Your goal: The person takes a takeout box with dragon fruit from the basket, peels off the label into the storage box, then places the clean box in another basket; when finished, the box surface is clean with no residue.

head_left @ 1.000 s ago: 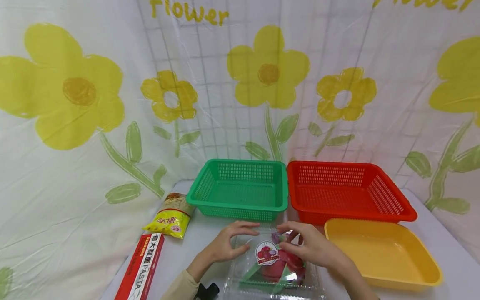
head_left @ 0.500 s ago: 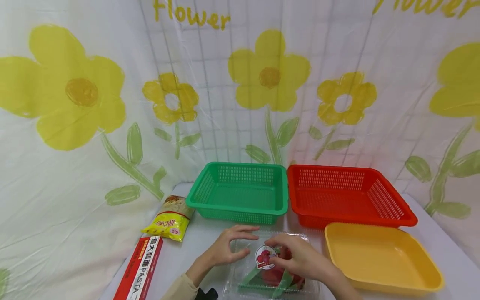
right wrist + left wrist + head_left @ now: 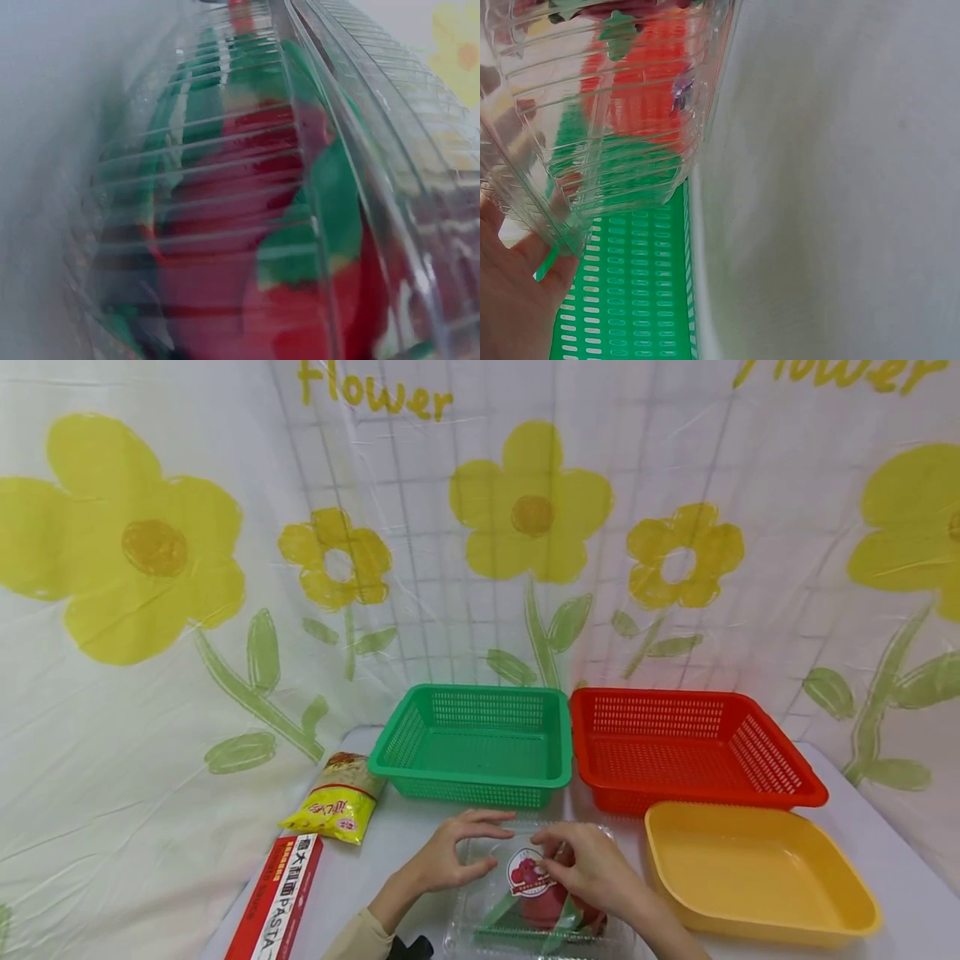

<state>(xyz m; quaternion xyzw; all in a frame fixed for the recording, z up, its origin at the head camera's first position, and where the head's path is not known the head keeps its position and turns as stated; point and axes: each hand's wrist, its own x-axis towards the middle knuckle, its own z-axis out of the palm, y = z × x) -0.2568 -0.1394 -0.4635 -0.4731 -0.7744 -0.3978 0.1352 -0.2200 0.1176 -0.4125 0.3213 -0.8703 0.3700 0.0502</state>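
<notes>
A clear plastic clamshell box (image 3: 487, 893) with a round sticker (image 3: 529, 872) stands at the front middle in the head view. Red dragon fruit (image 3: 543, 907) and green leaf-like pieces show through the plastic. Over the lid's left part is my left hand (image 3: 450, 860), its thumb and fingers bent apart in a C. My right hand (image 3: 592, 868) is over the right part, fingertips and thumb by the sticker; whether they pinch anything is hidden. In the left wrist view the left hand (image 3: 521, 292) is at a corner of the ribbed box (image 3: 592, 165). Fruit (image 3: 240, 225) fills the blurred right wrist view.
Behind the box stand a green basket (image 3: 472, 785) and a red basket (image 3: 705, 797). A yellow tray (image 3: 765, 860) is to its right. On the left lie a yellow snack packet (image 3: 337, 799) and a red-and-white pasta box (image 3: 273, 893). A flowered curtain hangs behind.
My right hand has shifted left across the lid, from the box's right side to the sticker. My left hand has hardly moved, and the box stays in about the same place.
</notes>
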